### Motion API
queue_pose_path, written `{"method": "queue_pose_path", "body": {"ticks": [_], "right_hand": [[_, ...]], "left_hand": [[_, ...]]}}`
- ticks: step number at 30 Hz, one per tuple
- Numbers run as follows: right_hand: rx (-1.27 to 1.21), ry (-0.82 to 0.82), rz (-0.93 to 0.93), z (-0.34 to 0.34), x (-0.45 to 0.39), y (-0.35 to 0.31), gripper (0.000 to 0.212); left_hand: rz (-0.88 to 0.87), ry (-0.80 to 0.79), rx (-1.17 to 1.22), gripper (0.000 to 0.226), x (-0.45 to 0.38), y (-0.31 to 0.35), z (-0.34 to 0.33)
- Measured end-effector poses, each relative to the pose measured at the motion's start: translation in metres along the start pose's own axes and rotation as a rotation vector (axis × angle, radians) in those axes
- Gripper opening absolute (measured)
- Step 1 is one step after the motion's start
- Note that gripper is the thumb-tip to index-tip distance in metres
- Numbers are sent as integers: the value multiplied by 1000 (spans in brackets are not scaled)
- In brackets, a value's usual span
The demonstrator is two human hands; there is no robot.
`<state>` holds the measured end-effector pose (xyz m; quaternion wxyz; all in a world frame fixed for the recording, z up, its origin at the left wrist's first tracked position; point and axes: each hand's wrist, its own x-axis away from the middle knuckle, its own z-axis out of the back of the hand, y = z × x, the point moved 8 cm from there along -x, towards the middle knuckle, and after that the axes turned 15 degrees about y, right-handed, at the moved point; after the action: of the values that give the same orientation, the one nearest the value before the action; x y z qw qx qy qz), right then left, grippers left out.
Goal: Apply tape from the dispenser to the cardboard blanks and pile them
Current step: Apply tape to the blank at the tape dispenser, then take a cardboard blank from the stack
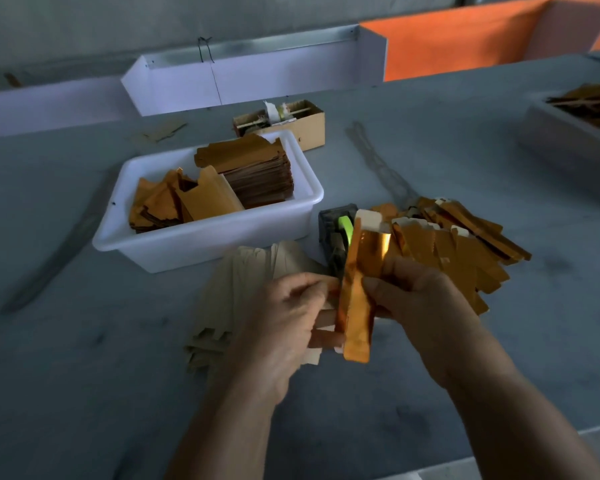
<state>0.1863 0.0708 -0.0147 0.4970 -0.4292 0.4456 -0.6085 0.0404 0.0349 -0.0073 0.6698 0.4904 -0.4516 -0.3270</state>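
Head view, both hands (284, 317) (416, 299) pinching gold blank (355, 306), dispenser (336, 237) behind, white tub (208, 237) left

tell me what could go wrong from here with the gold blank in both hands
1. The left hand and right hand grip the gold blank only by its lower part, so its tall free end may bend or crease.
2. The loose pile of gold blanks is fanned out unevenly beside the tape dispenser; adding another could make it slide.
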Motion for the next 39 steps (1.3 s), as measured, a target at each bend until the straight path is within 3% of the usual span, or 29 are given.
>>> {"method": "queue_pose_path", "body": {"ticks": [2, 5, 9, 12, 16, 22, 29, 31, 35, 39], "right_hand": [[27, 70, 8, 13, -7, -5, 8], [219, 247, 189, 45, -25, -22, 8], [664, 452, 334, 74, -52, -31, 15], [667, 557, 292, 85, -54, -26, 30], [559, 551, 357, 77, -35, -21, 16], [472, 418, 360, 50, -17, -14, 16], [441, 424, 401, 41, -5, -22, 12], [419, 407, 397, 39, -2, -20, 10], [430, 393, 408, 33, 1, -21, 10], [416, 390, 422, 31, 2, -25, 10]], "left_hand": [[-185, 222, -277, 17, -10, 7, 25], [-446, 549, -814, 23, -12, 20, 49], [-403, 558, -1152, 44, -16, 10, 41], [-352, 506, -1104, 37, -27, 10, 39], [-328, 506, -1055, 27, -31, 11, 44], [-314, 488, -1302, 64, -27, 4, 31], [-352, 516, -1185, 24, -34, 10, 36], [-343, 527, -1189, 26, -36, 11, 40], [-276, 517, -1309, 57, -37, 4, 33], [-342, 574, -1215, 34, -38, 6, 29]]}}
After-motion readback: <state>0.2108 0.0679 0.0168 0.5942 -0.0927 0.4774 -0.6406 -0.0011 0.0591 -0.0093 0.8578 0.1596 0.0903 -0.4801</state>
